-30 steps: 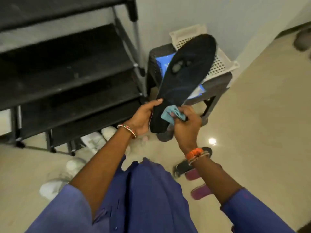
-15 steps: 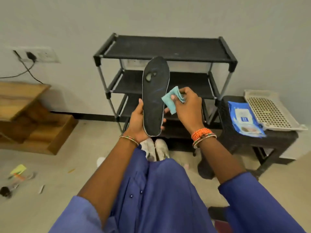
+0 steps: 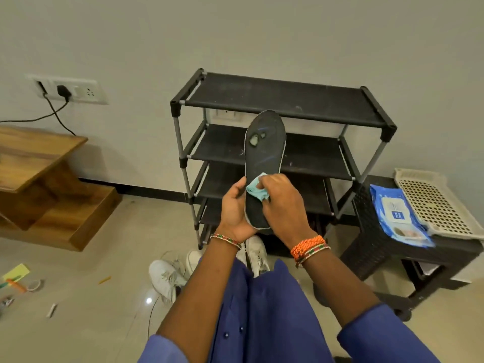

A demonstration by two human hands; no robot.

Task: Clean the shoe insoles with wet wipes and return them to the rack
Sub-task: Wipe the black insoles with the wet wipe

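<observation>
Head view: left hand (image 3: 234,208) grips a black insole (image 3: 264,155) by its heel, held upright in front of the black rack (image 3: 282,106). Right hand (image 3: 284,203) pinches a teal wet wipe (image 3: 256,189) against the insole's lower half. At 3 o'clock, a blue wipes pack (image 3: 395,210) lies on a dark tabletop (image 3: 453,247), touching a cream tray (image 3: 434,203). White shoes (image 3: 167,279) sit on the floor at 7 o'clock.

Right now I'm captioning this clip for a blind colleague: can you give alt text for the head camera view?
A person's left hand holds a black insole upright while the right hand presses a pale blue wipe against it. Behind stands a black shoe rack; a wipes pack lies on a dark stool to the right.
</observation>
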